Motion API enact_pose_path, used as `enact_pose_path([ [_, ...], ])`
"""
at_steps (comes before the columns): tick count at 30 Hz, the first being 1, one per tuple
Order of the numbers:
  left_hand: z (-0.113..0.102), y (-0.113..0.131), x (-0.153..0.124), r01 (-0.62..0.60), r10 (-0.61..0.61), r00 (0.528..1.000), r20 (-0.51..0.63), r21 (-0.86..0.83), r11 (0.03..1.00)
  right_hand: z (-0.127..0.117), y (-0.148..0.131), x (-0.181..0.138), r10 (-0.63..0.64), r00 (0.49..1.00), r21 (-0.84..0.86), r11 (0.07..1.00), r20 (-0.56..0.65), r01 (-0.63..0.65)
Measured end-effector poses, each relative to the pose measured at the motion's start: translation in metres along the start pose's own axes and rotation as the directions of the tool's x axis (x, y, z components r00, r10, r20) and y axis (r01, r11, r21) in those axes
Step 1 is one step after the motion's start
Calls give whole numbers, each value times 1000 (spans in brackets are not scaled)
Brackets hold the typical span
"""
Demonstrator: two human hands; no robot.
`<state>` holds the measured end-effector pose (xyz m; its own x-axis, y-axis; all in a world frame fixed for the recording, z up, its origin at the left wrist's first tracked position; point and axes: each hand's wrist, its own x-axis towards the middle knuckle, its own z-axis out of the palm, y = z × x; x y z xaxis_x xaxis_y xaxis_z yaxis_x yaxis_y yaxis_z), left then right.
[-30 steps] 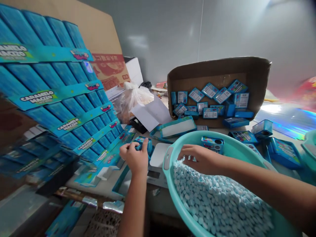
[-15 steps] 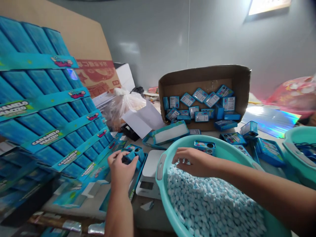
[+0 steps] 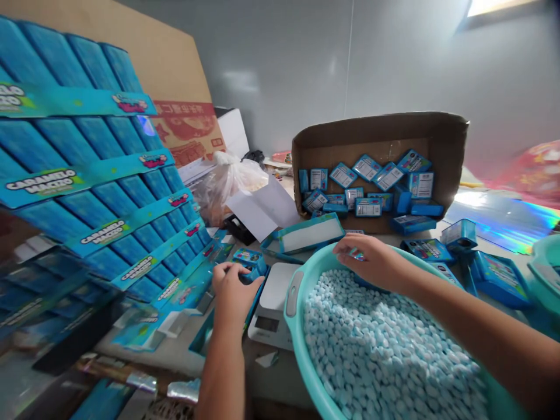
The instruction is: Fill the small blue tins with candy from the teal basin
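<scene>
My left hand (image 3: 234,286) is closed on a small blue candy box (image 3: 249,259) at the far end of a blue display tray (image 3: 210,335). Over the far rim of a turquoise basin (image 3: 294,318), my right hand (image 3: 370,259) bends downward with its fingers curled. Pale blue and white candies (image 3: 385,344) fill much of this basin. Part of another blue box shows beneath the right palm; whether the fingers grip it is hidden. Between the left hand and the basin lies a white kitchen scale (image 3: 273,297).
Stacked display trays of blue boxes (image 3: 100,181) rise at left. A tilted cardboard box (image 3: 376,131) holding several blue boxes stands behind the basin. More blue boxes (image 3: 499,277) and a second basin (image 3: 545,265) are on the right. A blue tray (image 3: 310,233) lies behind the scale.
The view has turned slightly left. My right hand has moved up from the candies toward the far rim, over the blue box there. My left hand stays at the boxes in the tray.
</scene>
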<state>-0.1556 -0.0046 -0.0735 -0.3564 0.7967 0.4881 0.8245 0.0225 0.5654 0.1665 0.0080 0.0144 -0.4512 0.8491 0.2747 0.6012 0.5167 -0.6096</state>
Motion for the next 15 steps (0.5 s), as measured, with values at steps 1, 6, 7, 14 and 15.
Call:
enact_pose_path([
  [1, 0, 0, 0, -6, 6, 1000, 2, 0, 1000, 2, -1, 0, 2, 1000, 6, 1000, 22, -2],
  [6, -1, 6, -4, -39, 39, 999, -7, 8, 999, 9, -2, -1, -46, 993, -26, 998, 106, 49],
  [7, -1, 7, -5, -42, 42, 999, -15, 15, 999, 10, 1, 0, -57, 992, -37, 997, 113, 61],
  [14, -10, 11, -32, -92, 96, 993, -66, 60, 994, 22, 35, 8, -138, 984, 4, 990, 116, 138],
  [15, -17, 13, -45, -102, 107, 991, -81, 62, 993, 23, 36, 8, -128, 986, 21, 992, 107, 127],
])
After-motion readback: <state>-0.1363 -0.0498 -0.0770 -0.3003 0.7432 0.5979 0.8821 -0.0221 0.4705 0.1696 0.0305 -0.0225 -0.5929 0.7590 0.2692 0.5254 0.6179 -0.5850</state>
